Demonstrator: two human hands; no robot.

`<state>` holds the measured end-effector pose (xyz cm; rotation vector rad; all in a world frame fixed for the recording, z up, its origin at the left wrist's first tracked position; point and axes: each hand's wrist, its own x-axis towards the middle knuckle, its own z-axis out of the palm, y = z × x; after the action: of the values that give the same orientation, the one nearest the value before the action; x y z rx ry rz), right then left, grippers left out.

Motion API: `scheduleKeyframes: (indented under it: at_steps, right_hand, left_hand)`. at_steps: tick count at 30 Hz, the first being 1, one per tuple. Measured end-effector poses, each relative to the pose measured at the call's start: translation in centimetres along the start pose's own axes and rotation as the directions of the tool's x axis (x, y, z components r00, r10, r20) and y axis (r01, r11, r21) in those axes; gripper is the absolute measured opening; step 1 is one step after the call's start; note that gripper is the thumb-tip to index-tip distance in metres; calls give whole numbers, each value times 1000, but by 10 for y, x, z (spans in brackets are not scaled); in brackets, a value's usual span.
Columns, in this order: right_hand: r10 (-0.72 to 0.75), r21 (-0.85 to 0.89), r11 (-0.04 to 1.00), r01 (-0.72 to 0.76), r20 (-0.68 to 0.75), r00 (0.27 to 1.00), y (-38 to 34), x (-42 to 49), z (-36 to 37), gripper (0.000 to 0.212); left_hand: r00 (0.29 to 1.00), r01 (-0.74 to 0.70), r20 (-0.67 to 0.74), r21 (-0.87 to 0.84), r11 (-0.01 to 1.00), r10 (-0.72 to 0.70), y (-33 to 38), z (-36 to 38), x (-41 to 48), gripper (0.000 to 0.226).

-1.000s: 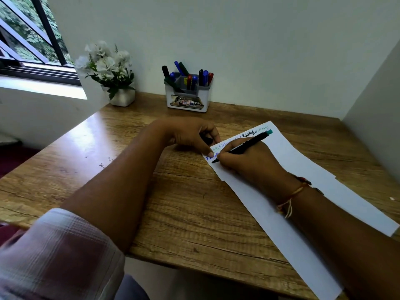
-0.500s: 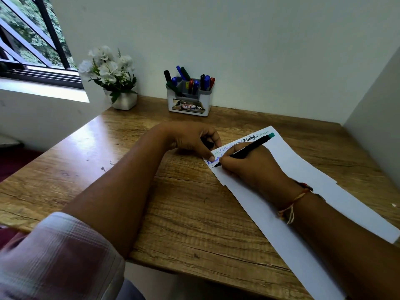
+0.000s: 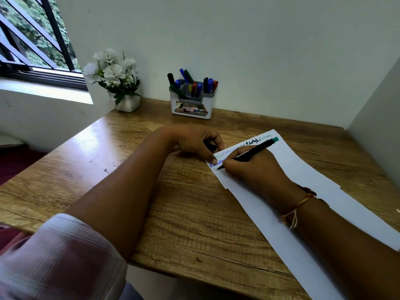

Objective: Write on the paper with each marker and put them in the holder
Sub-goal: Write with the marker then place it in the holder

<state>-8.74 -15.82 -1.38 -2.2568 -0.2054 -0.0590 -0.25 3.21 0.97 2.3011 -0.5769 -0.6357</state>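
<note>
My right hand [image 3: 253,169] grips a black marker [image 3: 254,150] with a teal end, its tip touching the white paper [image 3: 303,169] near the paper's left edge. Lines of blue, green and black writing run along the paper's top strip. My left hand [image 3: 194,141] rests at the paper's corner, one fingertip pressing the edge, with a small dark thing curled in its fingers, probably the marker's cap. The white marker holder [image 3: 191,109] stands at the back by the wall, with several markers standing in it.
A white pot of white flowers [image 3: 127,102] sits at the back left of the wooden desk [image 3: 151,202]. Walls close the desk at the back and on the right. A window is up at the left.
The marker tip has crept slightly down and left on the paper as the writing goes on. My left hand has stayed at the paper's corner. The view has tilted a little.
</note>
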Motion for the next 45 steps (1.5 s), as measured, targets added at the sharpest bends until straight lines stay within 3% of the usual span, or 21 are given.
scheduleKeyframes:
  at_steps: [33, 40, 45]
  right_hand:
    - [37, 34, 999, -37, -1, 999, 4, 1, -1, 12]
    - [39, 10, 999, -39, -26, 999, 1, -1, -2, 23]
    - [35, 35, 999, -35, -12, 999, 1, -1, -3, 16]
  left_hand:
    - [1000, -5, 9, -26, 1000, 6, -3, 0, 2, 40]
    - [1000, 1, 13, -9, 1000, -1, -2, -1, 2, 41]
    - [1000, 5, 15, -12, 1000, -5, -3, -1, 4, 39]
